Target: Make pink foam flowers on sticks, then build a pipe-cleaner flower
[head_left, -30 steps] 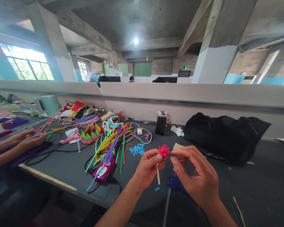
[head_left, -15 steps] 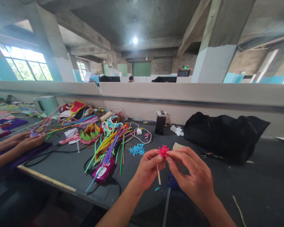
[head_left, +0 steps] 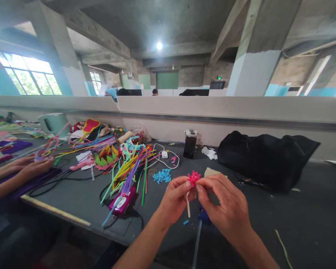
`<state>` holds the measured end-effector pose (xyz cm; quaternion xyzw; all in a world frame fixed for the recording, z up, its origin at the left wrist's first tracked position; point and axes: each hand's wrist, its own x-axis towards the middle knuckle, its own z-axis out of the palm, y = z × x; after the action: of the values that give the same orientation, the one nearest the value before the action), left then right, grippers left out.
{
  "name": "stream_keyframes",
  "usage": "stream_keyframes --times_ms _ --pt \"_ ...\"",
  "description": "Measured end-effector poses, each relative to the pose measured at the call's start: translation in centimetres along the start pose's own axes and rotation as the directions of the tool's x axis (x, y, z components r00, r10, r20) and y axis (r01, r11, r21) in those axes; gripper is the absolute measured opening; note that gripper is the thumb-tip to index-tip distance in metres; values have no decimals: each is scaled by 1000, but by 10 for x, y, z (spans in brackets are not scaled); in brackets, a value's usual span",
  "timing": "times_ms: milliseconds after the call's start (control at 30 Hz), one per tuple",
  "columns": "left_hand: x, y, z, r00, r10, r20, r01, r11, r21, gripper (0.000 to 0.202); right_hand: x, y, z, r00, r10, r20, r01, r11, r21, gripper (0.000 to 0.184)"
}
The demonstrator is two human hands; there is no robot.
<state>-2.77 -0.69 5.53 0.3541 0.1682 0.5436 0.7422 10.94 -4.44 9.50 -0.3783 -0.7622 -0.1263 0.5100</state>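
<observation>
My left hand (head_left: 177, 198) pinches a small pink fuzzy flower (head_left: 193, 178) with many short pointed petals, held above the dark table. My right hand (head_left: 225, 201) is closed at the flower's right edge, thumb and forefinger pressed together against it. Below the left fingers hangs a thin cream-coloured strip (head_left: 188, 209); where it attaches is hidden. Partly behind the right hand lies a blue tool (head_left: 204, 216), with a clear rod (head_left: 196, 243) running down from it. A short blue piece (head_left: 186, 222) rests on the table nearby.
Short blue pieces (head_left: 161, 176) form a pile left of my hands. Further left are coloured pipe cleaners (head_left: 131, 168) and a purple box (head_left: 122, 201). A phone (head_left: 189, 146) stands behind; a black bag (head_left: 266, 160) sits right. Another person's hands (head_left: 36, 166) work at far left.
The pink flower has turned slightly between my fingers. My right fingertips have shifted a little against its edge, and the view has moved slightly.
</observation>
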Motion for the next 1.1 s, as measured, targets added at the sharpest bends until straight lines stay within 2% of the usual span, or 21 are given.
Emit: stream_keyframes --times_ms 333,700,833,1100 --pt "3 -4 1 999 7 -40 -6 999 34 25 0 2 -1 998 34 46 -32 999 -44 10" --pt "1 -2 9 999 38 18 -38 998 48 24 -1 5 -8 995 35 93 -33 999 -21 9" --pt "0 0 11 998 56 23 -57 997 55 24 0 4 -12 993 49 106 -53 998 33 10" --pt "1 0 7 992 124 0 -124 992 11 21 -3 -3 -18 999 41 -7 -40 997 64 7"
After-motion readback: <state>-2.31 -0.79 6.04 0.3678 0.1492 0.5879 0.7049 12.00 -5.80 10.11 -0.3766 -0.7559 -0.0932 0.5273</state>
